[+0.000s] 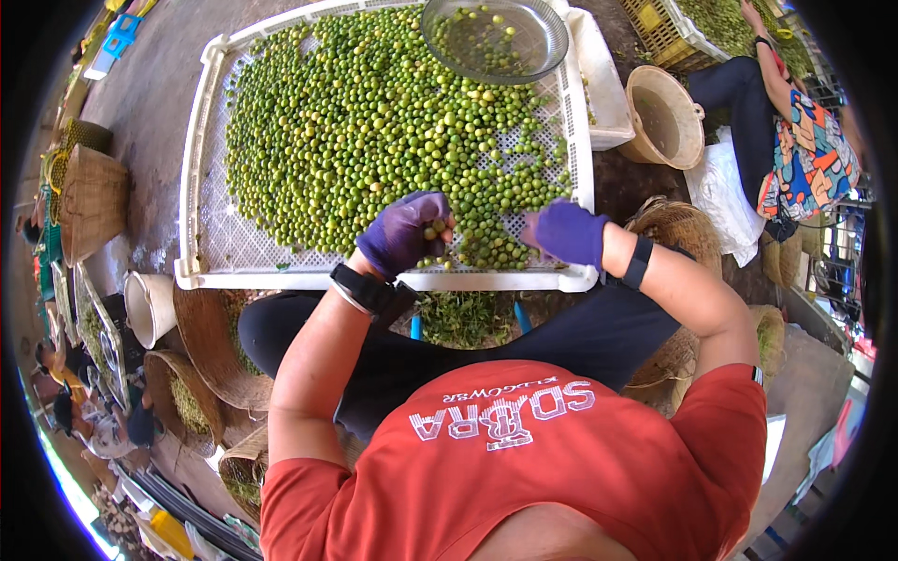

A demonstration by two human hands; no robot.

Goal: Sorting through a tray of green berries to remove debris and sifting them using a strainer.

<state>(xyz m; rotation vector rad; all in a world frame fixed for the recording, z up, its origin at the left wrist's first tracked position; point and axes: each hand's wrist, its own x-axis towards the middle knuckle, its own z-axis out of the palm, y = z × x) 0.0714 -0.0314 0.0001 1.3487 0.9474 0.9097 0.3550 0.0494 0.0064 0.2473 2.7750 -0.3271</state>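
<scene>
Small round green and yellowish limes [374, 122] cover most of a white slatted plastic tray [388, 280] in front of me. Over the tray's near side, my left hand [404, 232], in a purple glove, has its fingers curled around a few limes [434, 230]. To its right, my right hand [568, 233], also gloved in purple, hovers over the near right corner, its fingertips smeared by motion. Between the hands lies a loose cluster of limes [486, 245]. A clear round bowl [496, 70] holding some limes rests at the tray's far right.
Right of the tray stand a white foam box [599, 89] and a beige bucket [666, 117]. Another person [795, 150] sits beyond them near a yellow crate [659, 33]. Wicker baskets [210, 351] and a white bucket [150, 309] stand to my left; another basket [683, 229] is by my right arm.
</scene>
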